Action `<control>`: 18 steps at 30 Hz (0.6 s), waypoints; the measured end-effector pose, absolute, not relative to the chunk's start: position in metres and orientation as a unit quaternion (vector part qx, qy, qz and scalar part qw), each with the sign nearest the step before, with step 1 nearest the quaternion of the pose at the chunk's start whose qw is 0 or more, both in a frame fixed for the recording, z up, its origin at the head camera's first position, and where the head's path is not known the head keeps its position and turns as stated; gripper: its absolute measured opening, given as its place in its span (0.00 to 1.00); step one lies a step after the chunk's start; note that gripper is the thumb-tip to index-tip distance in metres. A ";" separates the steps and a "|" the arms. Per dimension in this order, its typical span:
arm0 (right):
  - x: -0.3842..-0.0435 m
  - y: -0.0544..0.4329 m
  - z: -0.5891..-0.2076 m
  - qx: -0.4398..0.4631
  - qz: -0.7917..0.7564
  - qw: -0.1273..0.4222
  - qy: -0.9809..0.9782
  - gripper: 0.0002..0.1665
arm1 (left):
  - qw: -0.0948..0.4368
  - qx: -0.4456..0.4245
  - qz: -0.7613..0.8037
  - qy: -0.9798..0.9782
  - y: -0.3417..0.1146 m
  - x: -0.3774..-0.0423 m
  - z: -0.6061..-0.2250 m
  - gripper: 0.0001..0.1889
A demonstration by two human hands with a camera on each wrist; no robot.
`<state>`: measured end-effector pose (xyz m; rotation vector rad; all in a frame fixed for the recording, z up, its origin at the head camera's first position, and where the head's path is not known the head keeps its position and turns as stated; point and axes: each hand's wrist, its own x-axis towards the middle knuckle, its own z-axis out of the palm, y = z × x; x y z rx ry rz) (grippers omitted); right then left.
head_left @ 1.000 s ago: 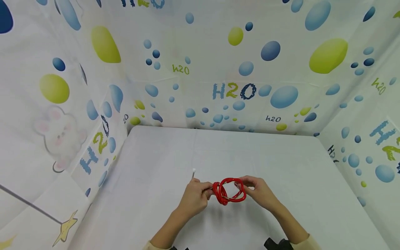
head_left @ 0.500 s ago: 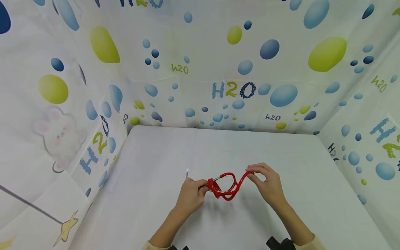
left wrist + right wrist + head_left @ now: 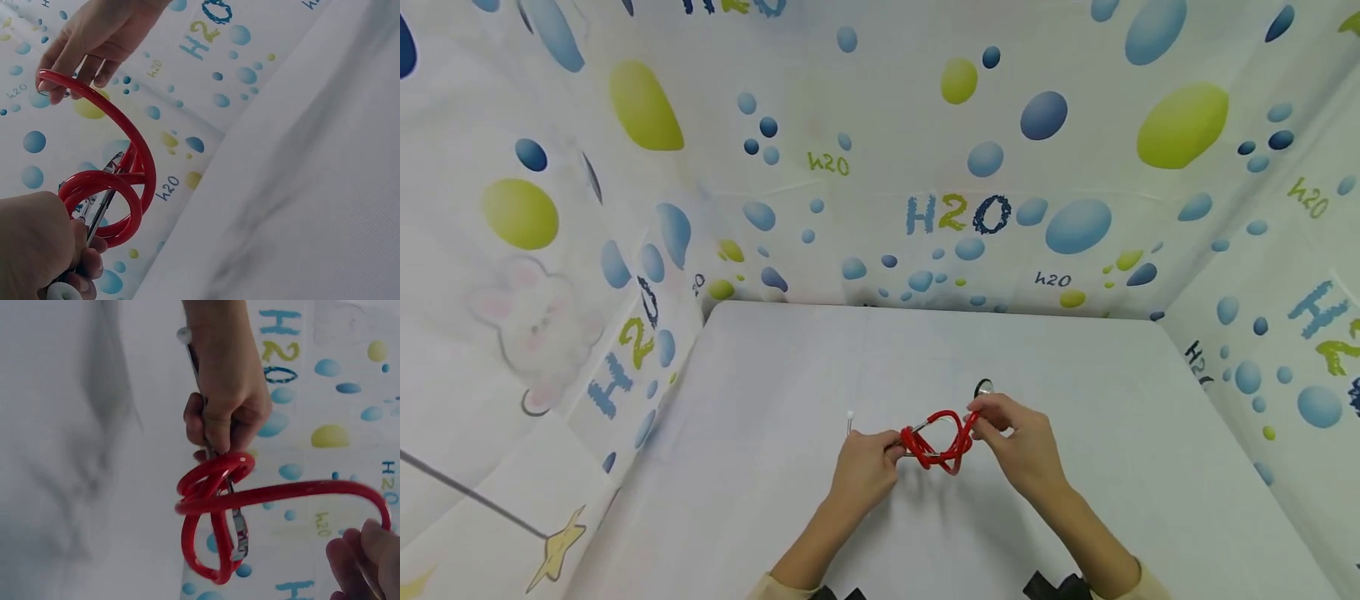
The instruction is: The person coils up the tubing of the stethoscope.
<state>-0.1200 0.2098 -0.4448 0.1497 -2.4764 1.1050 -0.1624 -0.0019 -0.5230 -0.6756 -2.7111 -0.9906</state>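
A stethoscope with red tubing is wound in loops between the two hands, above the white table. My left hand grips its metal ear tubes, and a white ear tip sticks up past the fingers. With thumb and fingers my right hand pinches the tubing near its far end. The round chest piece shows just beyond those fingers. In the right wrist view a stretch of red tube arcs from the loops to the right fingers, and the metal tubes run through the coil.
A white table surface spreads under and beyond the hands. Cloth walls printed with bubbles and "H2O" rise at the back and both sides. Dark straps sit at the wrists along the bottom edge.
The right hand first drew the tube end up and right out of the coil, then came back left toward the loops. The chest piece now shows above its fingers. The left hand stays nearly still.
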 end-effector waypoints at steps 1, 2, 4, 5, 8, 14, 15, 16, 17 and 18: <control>-0.119 0.207 -0.444 0.045 0.402 0.203 -0.892 0.15 | 0.090 -0.220 -0.326 -0.915 -0.001 -0.163 -0.524 0.05; -0.118 0.205 -0.443 0.039 0.410 0.199 -0.889 0.15 | 0.092 -0.213 -0.319 -0.919 0.000 -0.163 -0.525 0.05; -0.116 0.200 -0.442 0.036 0.439 0.191 -0.877 0.16 | 0.099 -0.199 -0.308 -0.925 0.002 -0.164 -0.526 0.04; -0.115 0.198 -0.441 0.036 0.458 0.184 -0.869 0.16 | 0.102 -0.194 -0.304 -0.927 0.003 -0.164 -0.526 0.04; -0.113 0.192 -0.438 0.038 0.535 0.143 -0.832 0.14 | 0.122 -0.187 -0.294 -0.929 0.005 -0.165 -0.527 0.04; -0.113 0.182 -0.431 0.021 0.634 0.067 -0.770 0.18 | 0.193 -0.203 -0.235 -0.931 0.011 -0.165 -0.529 0.01; -0.114 0.181 -0.430 0.017 0.640 0.061 -0.765 0.19 | 0.202 -0.203 -0.229 -0.930 0.012 -0.165 -0.530 0.01; -0.115 0.178 -0.429 0.010 0.648 0.053 -0.759 0.19 | 0.208 -0.202 -0.225 -0.930 0.012 -0.165 -0.531 0.01; -0.115 0.176 -0.428 0.004 0.657 0.046 -0.752 0.20 | 0.211 -0.200 -0.228 -0.929 0.013 -0.166 -0.531 0.02; -0.115 0.173 -0.427 0.000 0.665 0.039 -0.746 0.20 | 0.213 -0.196 -0.231 -0.929 0.013 -0.167 -0.532 0.02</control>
